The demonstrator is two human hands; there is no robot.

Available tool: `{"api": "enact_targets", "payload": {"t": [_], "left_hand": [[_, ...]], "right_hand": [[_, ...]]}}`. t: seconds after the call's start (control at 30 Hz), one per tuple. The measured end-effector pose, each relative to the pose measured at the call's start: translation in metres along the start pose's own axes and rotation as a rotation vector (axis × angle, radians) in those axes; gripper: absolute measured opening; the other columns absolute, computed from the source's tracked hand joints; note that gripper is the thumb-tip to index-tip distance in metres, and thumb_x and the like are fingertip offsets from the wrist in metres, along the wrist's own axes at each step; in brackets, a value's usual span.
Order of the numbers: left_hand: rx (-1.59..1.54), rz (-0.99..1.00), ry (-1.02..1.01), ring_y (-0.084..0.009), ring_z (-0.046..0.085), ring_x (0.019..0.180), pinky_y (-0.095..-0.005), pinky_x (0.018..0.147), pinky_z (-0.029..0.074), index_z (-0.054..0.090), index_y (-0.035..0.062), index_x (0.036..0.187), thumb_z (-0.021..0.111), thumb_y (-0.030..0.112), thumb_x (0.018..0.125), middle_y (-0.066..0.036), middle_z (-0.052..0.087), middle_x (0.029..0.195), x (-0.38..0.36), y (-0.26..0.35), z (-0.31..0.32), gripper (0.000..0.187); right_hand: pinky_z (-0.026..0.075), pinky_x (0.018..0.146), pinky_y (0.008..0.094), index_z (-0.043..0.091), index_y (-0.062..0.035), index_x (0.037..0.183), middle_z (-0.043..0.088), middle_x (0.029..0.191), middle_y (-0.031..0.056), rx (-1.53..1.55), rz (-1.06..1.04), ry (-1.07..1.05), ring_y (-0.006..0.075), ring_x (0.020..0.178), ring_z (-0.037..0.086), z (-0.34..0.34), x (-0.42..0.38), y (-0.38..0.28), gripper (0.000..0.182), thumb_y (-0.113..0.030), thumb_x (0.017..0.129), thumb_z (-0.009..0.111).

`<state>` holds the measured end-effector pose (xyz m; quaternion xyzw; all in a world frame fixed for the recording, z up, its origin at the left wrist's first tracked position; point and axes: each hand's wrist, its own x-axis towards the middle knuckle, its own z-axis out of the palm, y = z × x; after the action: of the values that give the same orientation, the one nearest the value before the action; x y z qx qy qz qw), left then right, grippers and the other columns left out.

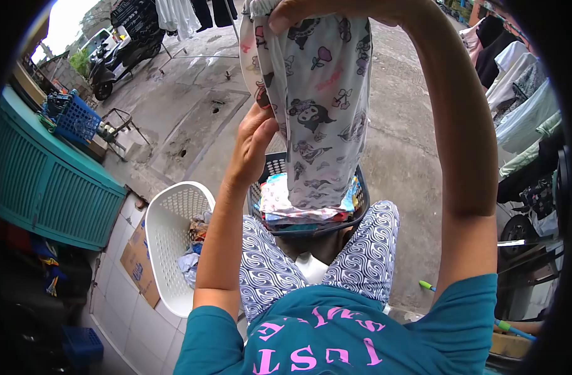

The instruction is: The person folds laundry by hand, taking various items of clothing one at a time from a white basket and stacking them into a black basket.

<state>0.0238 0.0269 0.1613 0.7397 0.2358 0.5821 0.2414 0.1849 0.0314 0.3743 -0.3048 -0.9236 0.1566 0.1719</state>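
Observation:
A white cartoon-print garment (326,112) hangs folded lengthwise in front of me, held up high. My right hand (323,9) grips its upper end at the top edge of the view, thumb pressed on the cloth. Lower down, my left hand (256,140) has its fingers closed on the garment's left edge, partly hidden behind the cloth. The garment's lower end overlaps a dark laundry basket (363,209) between my knees. In that basket lies a stack of folded colourful clothes (276,197).
To my left stands a white perforated laundry basket (164,250) with a few crumpled clothes (191,262). Beyond are a teal louvred shutter (54,181), a blue basket (78,119) and a parked motorbike (126,62). Laundry (517,87) hangs at the right.

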Motion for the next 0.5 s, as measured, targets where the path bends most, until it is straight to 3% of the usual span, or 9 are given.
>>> {"api": "enact_targets", "payload": {"t": [0.07,0.1,0.17,0.27,0.4,0.47,0.5], "left_hand": [[-0.378,-0.081,-0.02,-0.0295,0.044,0.109,-0.0346,0.093,0.031,0.054,0.0019,0.112,0.058,0.038,0.073,-0.017,0.046,0.116,-0.014,-0.005,0.003,0.053],[-0.379,-0.082,-0.018,-0.0295,0.044,0.109,-0.0346,0.093,0.031,0.054,0.0019,0.112,0.058,0.038,0.073,-0.017,0.046,0.116,-0.024,-0.009,0.001,0.053],[-0.257,-0.201,-0.14,-0.0304,0.042,0.112,-0.0373,0.096,0.03,0.055,0.004,0.113,0.07,0.042,0.063,-0.017,0.043,0.121,-0.048,-0.015,-0.005,0.064],[-0.073,-0.374,-0.201,-0.0303,0.04,0.114,-0.0395,0.096,0.031,0.056,0.0052,0.111,0.079,0.025,0.054,-0.015,0.043,0.121,-0.086,-0.027,0.004,0.065],[-0.018,-0.443,-0.283,-0.0295,0.041,0.112,-0.037,0.094,0.033,0.057,0.0034,0.107,0.075,0.014,0.061,-0.015,0.045,0.118,-0.133,-0.069,0.013,0.051],[-0.136,-0.687,-0.236,-0.0268,0.048,0.104,-0.0322,0.089,0.037,0.056,0.0015,0.107,0.07,0.006,0.066,-0.014,0.05,0.112,-0.147,-0.084,0.017,0.044],[-0.136,-0.686,-0.237,-0.0268,0.048,0.104,-0.0322,0.089,0.037,0.056,0.0015,0.107,0.07,0.006,0.066,-0.014,0.05,0.112,-0.148,-0.088,0.014,0.044]], "right_hand": [[0.047,0.068,0.0285,0.06,-0.0027,0.097,0.063,0.085,0.0065,0.036,-0.002,0.009,0.0151,0.077,0.059,-0.004,-0.002,0.005,0.031,-0.023,0.074,0.065],[0.047,0.069,0.0284,0.06,-0.0028,0.097,0.063,0.085,0.0064,0.052,-0.002,0.015,0.015,0.077,0.059,-0.008,-0.004,0.01,0.031,-0.022,0.074,0.065],[0.047,0.069,0.0282,0.06,-0.0029,0.098,0.063,0.086,0.0062,0.086,-0.004,0.024,0.0148,0.077,0.059,-0.015,-0.005,0.019,0.03,-0.021,0.074,0.065],[0.047,0.07,0.0278,0.059,-0.0032,0.099,0.063,0.087,0.0059,0.138,-0.018,0.033,0.0145,0.078,0.058,-0.024,-0.007,0.031,0.029,-0.019,0.075,0.065],[0.047,0.071,0.0274,0.059,-0.0035,0.1,0.062,0.088,0.0055,0.214,-0.037,0.048,0.0141,0.079,0.058,-0.035,-0.013,0.045,0.029,-0.016,0.075,0.065],[0.047,0.071,0.0271,0.059,-0.0037,0.101,0.062,0.089,0.0054,0.248,-0.038,0.062,0.0139,0.079,0.058,-0.038,-0.015,0.047,0.029,-0.014,0.075,0.065],[0.046,0.072,0.027,0.058,-0.0038,0.101,0.062,0.089,0.0053,0.264,-0.036,0.07,0.0138,0.079,0.058,-0.026,-0.015,0.028,0.029,-0.013,0.075,0.065]]}}
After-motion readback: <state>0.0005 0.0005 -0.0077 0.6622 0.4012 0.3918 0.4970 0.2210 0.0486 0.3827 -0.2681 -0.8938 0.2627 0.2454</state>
